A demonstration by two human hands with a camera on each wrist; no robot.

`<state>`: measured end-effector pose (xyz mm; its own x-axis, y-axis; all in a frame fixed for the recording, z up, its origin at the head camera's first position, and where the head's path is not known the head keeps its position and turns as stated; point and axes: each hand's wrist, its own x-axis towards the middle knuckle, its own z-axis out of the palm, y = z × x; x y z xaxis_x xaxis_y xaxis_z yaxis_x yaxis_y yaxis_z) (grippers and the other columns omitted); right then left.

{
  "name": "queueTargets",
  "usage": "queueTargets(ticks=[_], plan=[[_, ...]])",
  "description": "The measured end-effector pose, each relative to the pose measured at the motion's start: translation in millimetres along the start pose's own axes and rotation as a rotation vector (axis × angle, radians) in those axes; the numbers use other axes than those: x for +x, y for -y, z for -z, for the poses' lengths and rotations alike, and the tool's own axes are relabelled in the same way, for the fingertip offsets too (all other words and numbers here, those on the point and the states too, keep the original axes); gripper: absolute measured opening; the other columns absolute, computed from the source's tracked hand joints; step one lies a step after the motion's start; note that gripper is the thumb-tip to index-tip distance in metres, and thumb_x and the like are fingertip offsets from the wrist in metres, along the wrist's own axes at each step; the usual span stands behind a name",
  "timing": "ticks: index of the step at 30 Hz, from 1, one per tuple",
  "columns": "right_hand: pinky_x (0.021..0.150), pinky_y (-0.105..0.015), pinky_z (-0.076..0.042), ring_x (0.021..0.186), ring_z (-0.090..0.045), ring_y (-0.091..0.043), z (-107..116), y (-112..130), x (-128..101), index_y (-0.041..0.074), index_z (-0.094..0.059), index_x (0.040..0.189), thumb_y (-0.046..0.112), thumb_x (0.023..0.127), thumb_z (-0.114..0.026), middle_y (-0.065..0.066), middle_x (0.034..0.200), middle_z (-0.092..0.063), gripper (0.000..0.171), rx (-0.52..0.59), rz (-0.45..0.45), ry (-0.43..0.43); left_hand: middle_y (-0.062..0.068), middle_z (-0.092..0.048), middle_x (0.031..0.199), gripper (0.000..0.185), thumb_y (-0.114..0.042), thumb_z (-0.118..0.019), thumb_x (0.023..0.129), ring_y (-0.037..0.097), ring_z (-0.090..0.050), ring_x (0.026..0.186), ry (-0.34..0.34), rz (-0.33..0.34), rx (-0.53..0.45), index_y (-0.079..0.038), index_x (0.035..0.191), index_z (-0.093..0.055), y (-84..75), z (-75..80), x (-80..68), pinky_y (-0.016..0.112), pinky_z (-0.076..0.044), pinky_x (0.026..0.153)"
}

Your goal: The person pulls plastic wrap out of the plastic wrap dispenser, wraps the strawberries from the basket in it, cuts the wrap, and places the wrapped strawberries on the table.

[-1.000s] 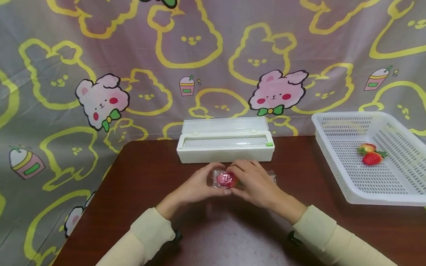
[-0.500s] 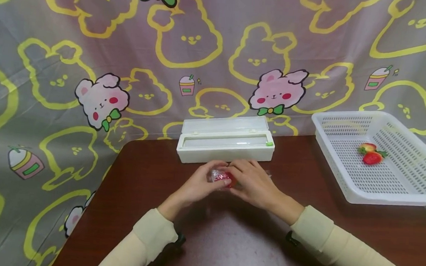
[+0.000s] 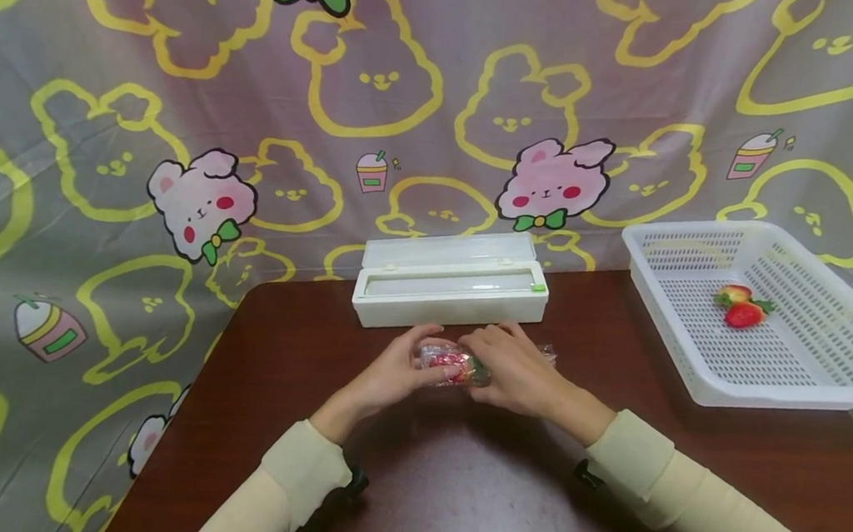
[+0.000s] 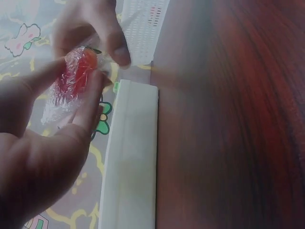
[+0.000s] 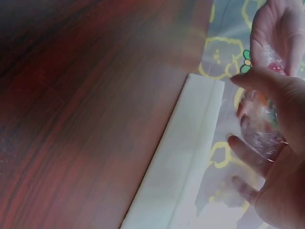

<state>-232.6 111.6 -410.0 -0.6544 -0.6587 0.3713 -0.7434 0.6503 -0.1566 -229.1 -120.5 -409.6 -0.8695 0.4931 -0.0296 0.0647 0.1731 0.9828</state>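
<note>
Strawberries number three in all: one wrapped strawberry (image 3: 455,363), bundled in clear cling film, sits between both hands just in front of the white film dispenser box (image 3: 451,282), and two bare strawberries (image 3: 741,307) lie side by side in the white perforated basket (image 3: 785,386) at the right of the brown desk (image 3: 499,489). The left hand (image 3: 395,372) holds the bundle with thumb and fingers (image 4: 97,95) curled round the crinkled film, as the left wrist view shows. The right hand (image 3: 516,372) grips the other end, its thumb over the top and its fingers (image 5: 243,148) bent underneath. The bundle is at the middle of the desk, near the dispenser; whether it touches the desk cannot be told. One dispenser box and one basket are on the desk, well apart from each other. Behind hangs a cartoon-printed backdrop (image 3: 183,113).
</note>
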Motion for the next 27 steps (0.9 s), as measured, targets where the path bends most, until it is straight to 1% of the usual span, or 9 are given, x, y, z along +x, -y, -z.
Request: queueTargets(ticks=[2,6,11,13,15,18,20,23,27], plan=[[0.104,-0.048,-0.04,0.105,-0.062,-0.021,0,0,0,0.01,-0.067,0.118,0.032,0.072,-0.091,0.0,0.108,-0.068,0.056,-0.013,0.014,-0.017,0.016,-0.063,0.129,0.062,-0.015,-0.075,0.094,0.02,-0.067,0.104,0.004,0.021,0.022,0.002,0.146,-0.045,0.4,0.5,-0.5,0.041,-0.058,0.089],[0.103,-0.047,-0.042,0.101,-0.062,-0.02,0,0,-1,0.012,-0.069,0.109,0.027,0.071,-0.09,0.001,0.103,-0.068,0.046,-0.022,0.024,-0.058,0.015,-0.07,0.114,0.041,-0.016,-0.074,0.095,0.019,-0.07,0.094,0.013,0.033,0.041,0.002,0.13,-0.06,1.3,-0.1,0.3,0.054,-0.056,0.091],[0.102,-0.045,-0.041,0.1,-0.062,-0.019,-1,0,-1,0.011,-0.069,0.109,0.027,0.075,-0.088,0.001,0.103,-0.068,0.042,0.009,0.013,-0.05,0.018,-0.069,0.114,0.04,-0.014,-0.075,0.095,0.027,-0.073,0.097,0.046,0.032,-0.062,0.004,0.127,-0.06,2.5,-3.7,3.5,0.05,-0.058,0.088],[0.099,-0.044,-0.042,0.103,-0.06,-0.02,1,-1,-2,0.011,-0.069,0.114,0.032,0.076,-0.089,0.001,0.107,-0.068,0.048,0.022,-0.001,-0.027,0.019,-0.068,0.116,0.04,-0.013,-0.075,0.094,0.029,-0.073,0.098,0.046,0.034,-0.096,0.004,0.127,-0.06,3.1,-4.4,3.7,0.048,-0.059,0.086],[0.098,-0.044,-0.043,0.108,-0.057,-0.021,4,-3,-4,0.01,-0.068,0.122,0.038,0.074,-0.091,-0.001,0.115,-0.068,0.06,0.023,-0.023,-0.004,0.019,-0.067,0.115,0.038,-0.011,-0.075,0.094,0.029,-0.073,0.096,0.022,0.026,-0.087,0.005,0.125,-0.061,3.6,-3.6,2.9,0.047,-0.06,0.084],[0.098,-0.047,-0.046,0.115,-0.054,-0.026,10,-5,-7,0.007,-0.063,0.135,0.044,0.07,-0.094,-0.006,0.128,-0.065,0.081,0.028,-0.078,0.022,0.019,-0.068,0.11,0.034,-0.007,-0.076,0.092,0.034,-0.074,0.093,-0.041,0.015,-0.058,0.005,0.121,-0.062,4.1,-0.9,0.8,0.051,-0.059,0.083],[0.097,-0.049,-0.05,0.116,-0.057,-0.028,14,-6,-9,0.006,-0.058,0.14,0.044,0.07,-0.094,-0.009,0.133,-0.063,0.088,0.052,-0.122,0.034,0.019,-0.069,0.107,0.034,-0.005,-0.078,0.09,0.038,-0.073,0.092,-0.075,0.003,-0.032,0.004,0.119,-0.063,3.8,0.6,0.3,0.053,-0.059,0.083],[0.089,-0.05,-0.055,0.111,-0.063,-0.027,16,-5,-9,0.006,-0.054,0.143,0.039,0.074,-0.091,-0.01,0.131,-0.064,0.085,0.139,-0.188,0.069,0.018,-0.069,0.105,0.034,-0.006,-0.08,0.088,0.036,-0.073,0.09,-0.095,-0.016,0.009,0.002,0.117,-0.064,3.6,1.1,1.2,0.054,-0.059,0.082],[0.078,-0.041,-0.057,0.099,-0.065,-0.021,13,-4,-8,0.003,-0.057,0.138,0.031,0.077,-0.09,-0.007,0.12,-0.068,0.074,0.276,-0.23,0.125,0.015,-0.07,0.104,0.034,-0.01,-0.081,0.088,0.027,-0.072,0.086,-0.06,-0.033,0.053,-0.001,0.117,-0.065,4.1,-0.2,0.6,0.048,-0.061,0.079]])
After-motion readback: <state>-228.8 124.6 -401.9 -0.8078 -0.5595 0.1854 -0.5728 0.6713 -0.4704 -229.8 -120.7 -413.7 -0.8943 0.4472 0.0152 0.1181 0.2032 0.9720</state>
